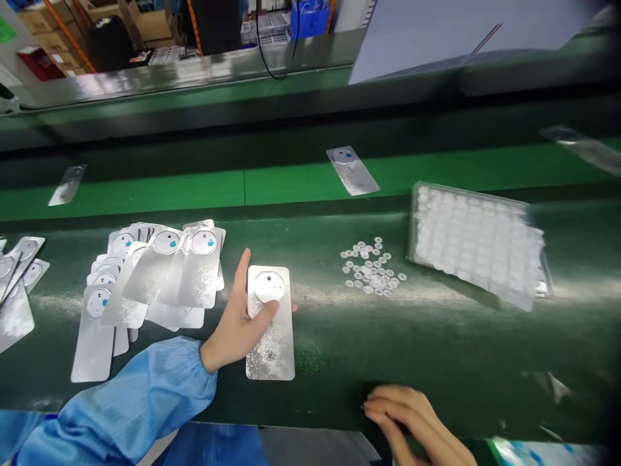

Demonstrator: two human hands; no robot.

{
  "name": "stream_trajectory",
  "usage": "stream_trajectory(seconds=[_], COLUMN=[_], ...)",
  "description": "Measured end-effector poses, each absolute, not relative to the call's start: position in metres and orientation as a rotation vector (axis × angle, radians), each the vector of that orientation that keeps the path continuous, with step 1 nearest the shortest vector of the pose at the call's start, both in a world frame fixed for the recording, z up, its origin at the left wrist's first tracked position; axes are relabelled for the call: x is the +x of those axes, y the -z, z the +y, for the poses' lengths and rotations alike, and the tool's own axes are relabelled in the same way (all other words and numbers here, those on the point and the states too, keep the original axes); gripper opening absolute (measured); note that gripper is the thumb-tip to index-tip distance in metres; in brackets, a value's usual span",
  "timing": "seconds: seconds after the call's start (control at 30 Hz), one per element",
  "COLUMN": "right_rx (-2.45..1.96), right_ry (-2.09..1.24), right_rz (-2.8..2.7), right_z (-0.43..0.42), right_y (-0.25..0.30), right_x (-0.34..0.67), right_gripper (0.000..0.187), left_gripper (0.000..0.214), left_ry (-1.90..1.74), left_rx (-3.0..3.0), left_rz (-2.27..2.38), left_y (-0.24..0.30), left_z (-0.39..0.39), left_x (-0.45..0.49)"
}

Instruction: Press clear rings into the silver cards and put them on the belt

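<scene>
My left hand (245, 323) grips a flat silver plate (270, 346) with rounded corners. The thumb lies on its front, below a white octagonal patch with small dark dots, and the index finger points up along its left side. At the lower edge of the view is my right hand (412, 421), its fingers closed together. Something small and dark shows at its fingertips, too unclear to name. Left of my left hand, overlapping silver plates (198, 272) lie fanned out, several with blue marks. Small clear rings (376, 278) are scattered in a loose pile right of the held plate.
A clear plastic tray (412, 226) with rows of white pieces sits at the right. Single plates lie on the green strip, one at the middle (353, 171) and one at the left (68, 186). More plates (17, 317) are at the far left. A white board (436, 32) overhangs the back.
</scene>
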State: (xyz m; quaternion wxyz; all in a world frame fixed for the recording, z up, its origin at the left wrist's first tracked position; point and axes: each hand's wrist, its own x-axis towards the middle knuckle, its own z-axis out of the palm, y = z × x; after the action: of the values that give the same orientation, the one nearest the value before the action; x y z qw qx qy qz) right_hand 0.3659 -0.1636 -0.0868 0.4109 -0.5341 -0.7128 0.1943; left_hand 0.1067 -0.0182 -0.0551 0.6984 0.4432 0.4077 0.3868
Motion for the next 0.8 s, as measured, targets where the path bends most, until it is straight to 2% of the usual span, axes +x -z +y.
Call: stream_trajectory(seconds=[0.07, 0.17, 0.23, 0.37, 0.6, 0.8], right_rx=[-1.432, -1.474, -1.44, -1.388, -1.406, -1.426], right_ry=[-0.618, -0.881, -1.086, -1.31, -1.377, -1.412], right_rz=[-1.594, -1.341, -1.226, -1.112, -1.108, -1.141], right_z=[-0.141, -0.103, -0.082, -0.061, -0.06, -0.057], right_y=[0.068, 0.047, 0.041, 0.039, 0.037, 0.035], right_x=[0.343, 0.313, 0.301, 0.291, 0.288, 0.289], right_gripper=[0.015, 0.024, 0.029, 0.037, 0.041, 0.044], left_gripper=[0.089, 0.041, 0.024, 0.027, 0.018, 0.014], left_ry=[-0.888, -0.846, -0.871, -0.975, -1.03, -0.932], left_rx=[1.143, 1.429, 1.593, 1.677, 1.538, 1.414], left_rz=[0.918, 0.95, 0.99, 0.97, 0.881, 0.945], left_y=[0.06, 0.062, 0.062, 0.06, 0.059, 0.056], left_z=[-0.023, -0.025, -0.023, -0.021, -0.024, -0.023], left_x=[0.107, 0.106, 0.106, 0.107, 0.11, 0.109])
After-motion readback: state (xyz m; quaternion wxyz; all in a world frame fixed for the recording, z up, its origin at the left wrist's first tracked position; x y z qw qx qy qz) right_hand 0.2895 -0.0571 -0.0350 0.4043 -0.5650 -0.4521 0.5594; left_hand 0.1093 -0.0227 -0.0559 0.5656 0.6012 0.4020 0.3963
